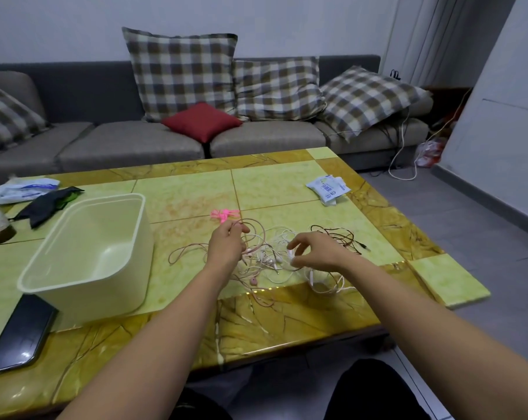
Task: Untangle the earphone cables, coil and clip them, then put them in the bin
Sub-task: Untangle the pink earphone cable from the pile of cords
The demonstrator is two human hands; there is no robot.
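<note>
The table (pixel 287 183) has an amber border round green tiles. Its near edge runs just in front of the person's knees, and its right edge slants away toward the floor.

The tangle of earphone cables (pixel 265 256) lies right of centre on the near half. It is spread wider left to right than near to far. One white loop overlaps the amber border at the near right, and a pink strand trails across the same border toward the near edge.

The cables show three colours: pink, white and dark brown. How many separate sets they make cannot be told. The dark brown cable (pixel 338 236) sits at the far right of the heap, and its plug points right.

The left hand (pixel 226 244) pinches a raised loop of pink cable (pixel 252 222) between its fingertips. The right hand (pixel 317 251) curls over the heap's middle, and thumb and forefinger seem to pinch a white cable (pixel 291 255).

A small bunch of pink clips (pixel 224 214) lies just beyond the left hand. The bunch is too small to count.

One cream bin (pixel 86 256) stands to the left, mouth up, well apart from the tangle with bare tile between them. One dark phone (pixel 20 331) lies beside the bin's near left corner.

A black cloth (pixel 49 203) lies at the far left, and one tissue pack (pixel 327 187) lies at the far right, near the edge. Bare green tile stretches between them.
</note>
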